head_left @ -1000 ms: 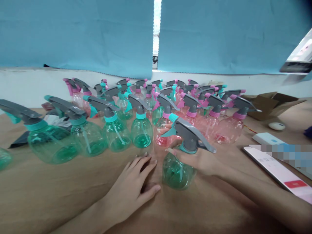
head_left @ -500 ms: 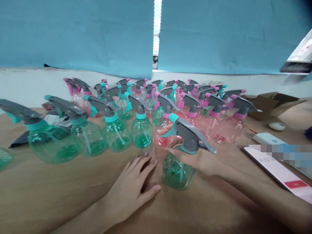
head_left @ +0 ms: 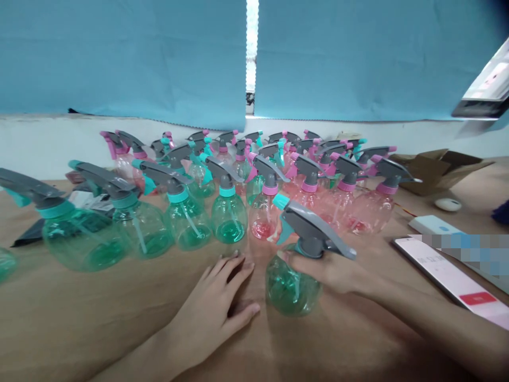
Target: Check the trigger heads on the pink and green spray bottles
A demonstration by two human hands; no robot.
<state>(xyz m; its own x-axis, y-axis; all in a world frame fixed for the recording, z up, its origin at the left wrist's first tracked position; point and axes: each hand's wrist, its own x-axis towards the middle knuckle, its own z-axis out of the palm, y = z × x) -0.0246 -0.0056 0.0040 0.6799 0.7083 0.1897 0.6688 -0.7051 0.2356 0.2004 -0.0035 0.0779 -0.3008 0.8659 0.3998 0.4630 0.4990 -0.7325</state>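
Observation:
My right hand (head_left: 326, 268) is wrapped round the neck of a green spray bottle (head_left: 292, 292) with a grey head and a turquoise nozzle and trigger. Fingers reach toward the trigger from behind, partly hidden by the bottle. Flat on the wooden table lies my left hand (head_left: 214, 302), fingers spread, holding nothing, a little left of that bottle. Just beyond it stand a green spray bottle (head_left: 229, 217) with a turquoise collar and a pink spray bottle (head_left: 263, 218) with a pink collar.
Several more green and pink spray bottles stand in rows toward the wall. At right are a phone (head_left: 441, 276), a white box (head_left: 441, 228), a white mouse (head_left: 448, 204) and an open cardboard box (head_left: 431, 172). Dark packaging (head_left: 29, 233) lies at left.
The held spray bottle sits slightly lower in view, and my right hand's fingers have shifted about its neck and trigger. My left hand stays put. The view has moved slightly.

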